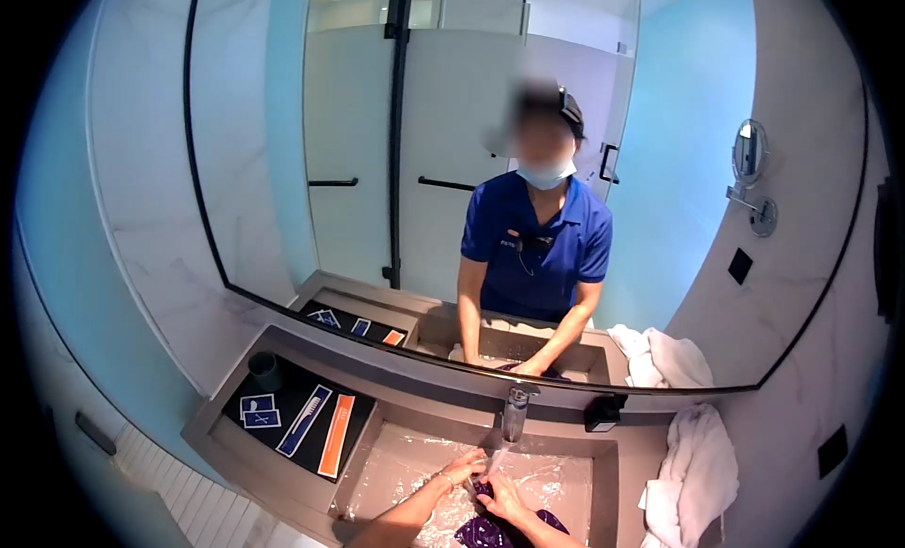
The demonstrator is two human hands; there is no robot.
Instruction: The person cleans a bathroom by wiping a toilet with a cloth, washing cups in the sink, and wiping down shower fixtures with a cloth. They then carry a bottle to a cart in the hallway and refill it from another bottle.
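A dark purple cloth (pixel 485 533) with small light marks lies bunched in the sink (pixel 604 487). My right hand (pixel 507 499) is closed round its upper part, below the faucet (pixel 515 414). Just left of it, my left hand (pixel 462 467) has its fingers curled at the top end of the cloth, close to the running water. The two hands nearly touch, and parts of their fingers are hidden or blurred by the splashing. Water covers the sink's bottom. The cloth's lower end runs out of view under my wrists.
Left of the sink, a black tray (pixel 304 388) bears a dark cup (pixel 265 370), blue packets (pixel 260 411), a toothbrush packet (pixel 304 421) and an orange packet (pixel 337 435). White towels (pixel 696 473) lie at right. A black box (pixel 603 413) stands by the mirror (pixel 443 265).
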